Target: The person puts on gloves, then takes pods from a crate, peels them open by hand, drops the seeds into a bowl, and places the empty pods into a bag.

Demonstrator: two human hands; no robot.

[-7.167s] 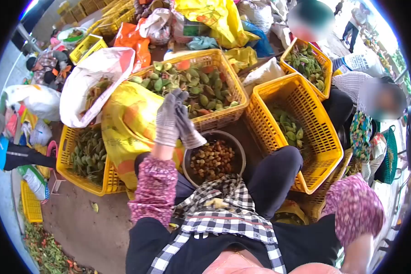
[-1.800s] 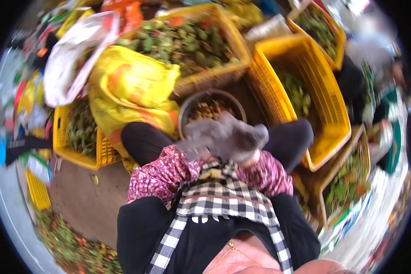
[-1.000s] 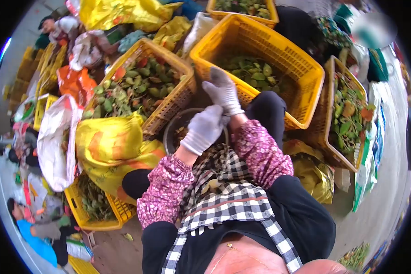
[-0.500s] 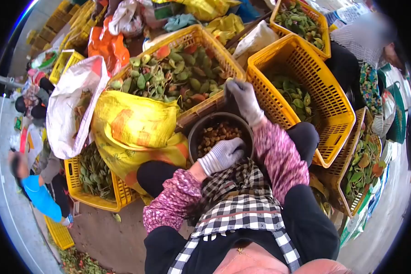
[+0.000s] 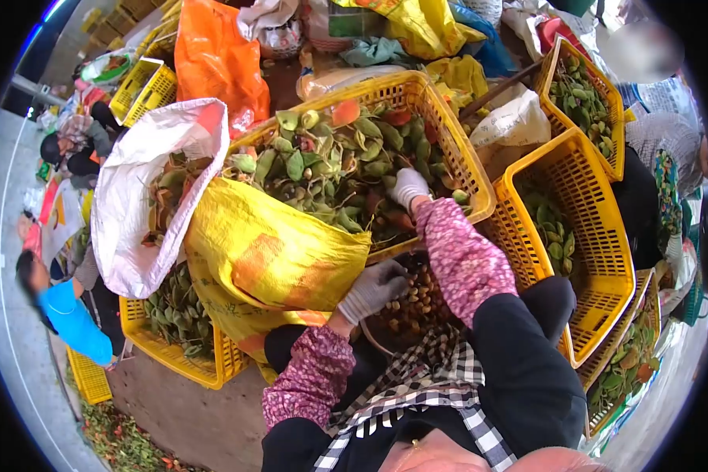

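Note:
My right hand (image 5: 408,188), in a pale knitted glove, reaches into the yellow crate (image 5: 480,177) of green pods and leaves. Its fingertips are hidden among the pods, and I cannot see whether it grips one. Over the left side of the metal bowl (image 5: 379,340) is my left hand (image 5: 375,291), gloved in grey, with its fingers curled together. What it holds, if anything, is too small to make out. Small brown nuts or seeds (image 5: 422,303) lie in the bowl between my legs.
A yellow sack (image 5: 279,244) and an open white sack (image 5: 118,220) stand at the left, by another pod crate (image 5: 177,366). A deep yellow crate (image 5: 598,315) with some pods is at the right. Other people (image 5: 75,315) are at the far left and right.
My right hand has moved forward from above the bowl's far rim into the pod crate. My left hand stays by the bowl, now at its left side. The view has shifted.

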